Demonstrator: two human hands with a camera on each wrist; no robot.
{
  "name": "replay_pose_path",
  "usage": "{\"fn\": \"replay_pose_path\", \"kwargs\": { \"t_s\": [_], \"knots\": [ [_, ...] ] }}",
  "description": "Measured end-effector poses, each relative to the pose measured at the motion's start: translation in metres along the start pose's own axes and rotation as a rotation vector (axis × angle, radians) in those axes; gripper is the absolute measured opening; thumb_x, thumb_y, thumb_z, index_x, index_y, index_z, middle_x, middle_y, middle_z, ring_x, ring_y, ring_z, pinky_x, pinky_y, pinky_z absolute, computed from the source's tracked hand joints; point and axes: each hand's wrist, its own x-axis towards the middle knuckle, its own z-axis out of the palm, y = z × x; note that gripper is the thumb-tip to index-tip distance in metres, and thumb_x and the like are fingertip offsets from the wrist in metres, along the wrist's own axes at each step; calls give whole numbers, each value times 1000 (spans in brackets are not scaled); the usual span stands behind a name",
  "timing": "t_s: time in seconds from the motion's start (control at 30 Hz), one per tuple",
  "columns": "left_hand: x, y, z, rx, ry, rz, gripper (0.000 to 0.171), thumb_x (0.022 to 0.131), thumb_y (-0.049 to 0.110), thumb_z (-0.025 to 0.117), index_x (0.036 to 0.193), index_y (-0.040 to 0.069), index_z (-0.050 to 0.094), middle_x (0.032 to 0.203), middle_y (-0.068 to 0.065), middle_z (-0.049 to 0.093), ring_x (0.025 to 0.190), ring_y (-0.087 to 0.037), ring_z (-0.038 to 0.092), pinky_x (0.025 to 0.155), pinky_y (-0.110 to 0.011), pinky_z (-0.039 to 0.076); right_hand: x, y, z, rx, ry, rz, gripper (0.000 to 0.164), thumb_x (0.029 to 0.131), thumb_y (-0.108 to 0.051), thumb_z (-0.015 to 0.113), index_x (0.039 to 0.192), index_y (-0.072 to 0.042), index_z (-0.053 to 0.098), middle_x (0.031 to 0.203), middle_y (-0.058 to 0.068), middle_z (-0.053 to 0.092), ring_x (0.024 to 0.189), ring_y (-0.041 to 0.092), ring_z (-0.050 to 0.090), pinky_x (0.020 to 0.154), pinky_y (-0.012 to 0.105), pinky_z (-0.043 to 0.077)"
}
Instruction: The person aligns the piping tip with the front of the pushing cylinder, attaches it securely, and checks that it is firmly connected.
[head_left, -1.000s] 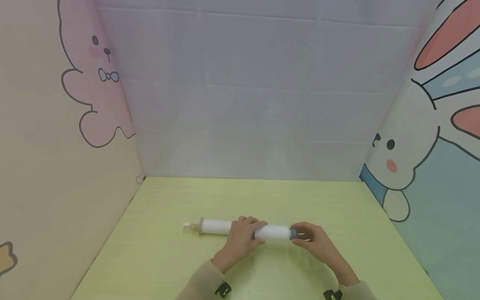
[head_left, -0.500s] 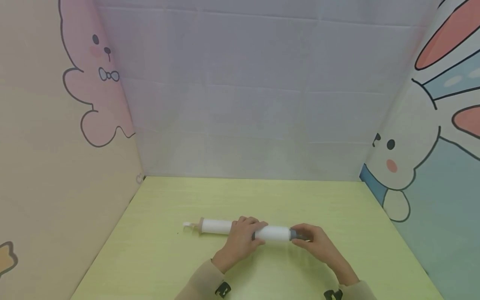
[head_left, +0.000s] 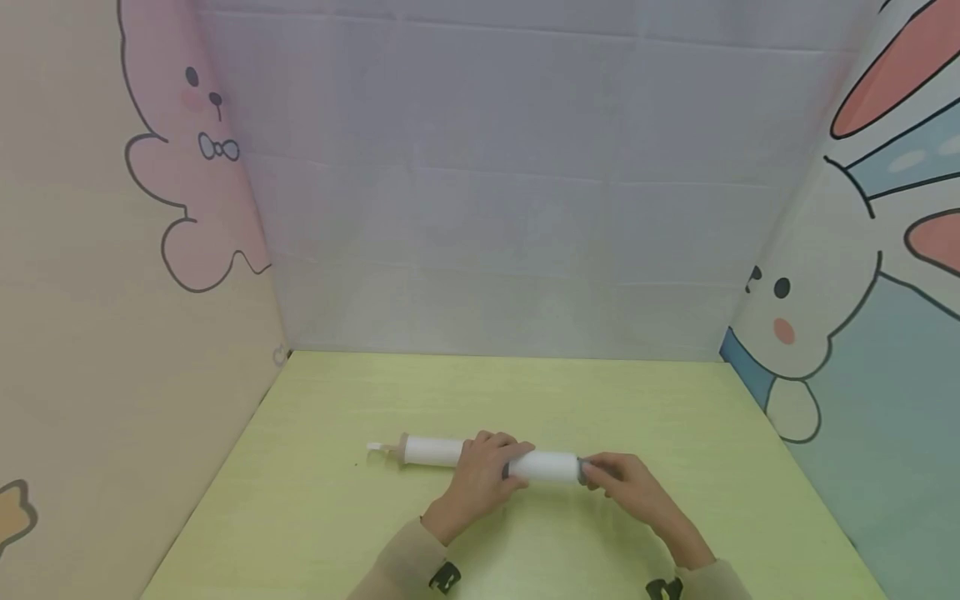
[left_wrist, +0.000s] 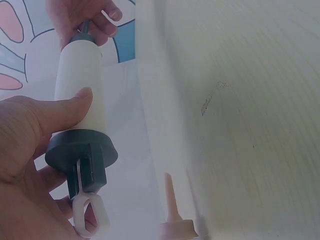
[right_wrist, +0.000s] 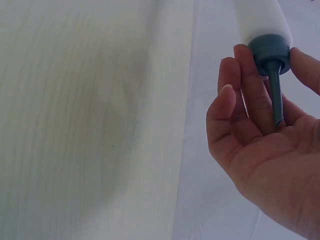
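A white cylindrical bottle (head_left: 547, 467) lies sideways across the table, with a dark green nozzle cap (right_wrist: 271, 46) at its right end. In the left wrist view its other end carries a dark green disc (left_wrist: 57, 154) and a white loop (left_wrist: 104, 220). My left hand (head_left: 482, 473) grips the bottle near the disc, thumb along the white body. At the right end, my right hand (head_left: 628, 483) pinches the cap's collar between thumb and fingers, the thin nozzle pointing into the palm. A matching white bottle with beige ends (head_left: 432, 452) lies to the left, partly hidden behind my left hand.
The pale yellow table (head_left: 337, 533) is bounded by a white cloth backdrop (head_left: 480, 208) and side walls with cartoon animals. The beige bottle's tapered nozzle (left_wrist: 171, 197) points along the same line as the green one.
My right fingers have shifted on the dark green cap, closing over the collar and covering the nozzle in the head view. The left hand and both bottles hold nearly still.
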Motion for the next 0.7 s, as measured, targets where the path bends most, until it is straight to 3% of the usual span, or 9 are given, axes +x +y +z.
{"fn": "replay_pose_path", "kwargs": {
  "t_s": [0.33,0.53,0.7],
  "knots": [
    [-2,3,-2,-1,-4,-7,47,77,33,79,121,24,66,109,4,63,98,-20,52,75,-36,38,1,3,-1,-37,-34,-28,38,100,-29,50,112,5,64,91,6,67,80,24,63,63,36,51],
    [-1,2,-2,10,-12,-20,47,76,33,79,121,24,66,109,4,64,98,-19,52,76,-35,38,0,1,1,24,16,-58,38,93,-23,64,120,4,59,105,15,66,90,28,64,70,36,53],
    [-1,2,-3,11,-1,-11,47,75,31,80,120,24,67,108,3,64,97,-21,53,75,-36,39,0,1,3,55,27,-99,32,88,-19,70,112,1,63,109,16,64,95,26,64,77,32,53]
  ]
}}
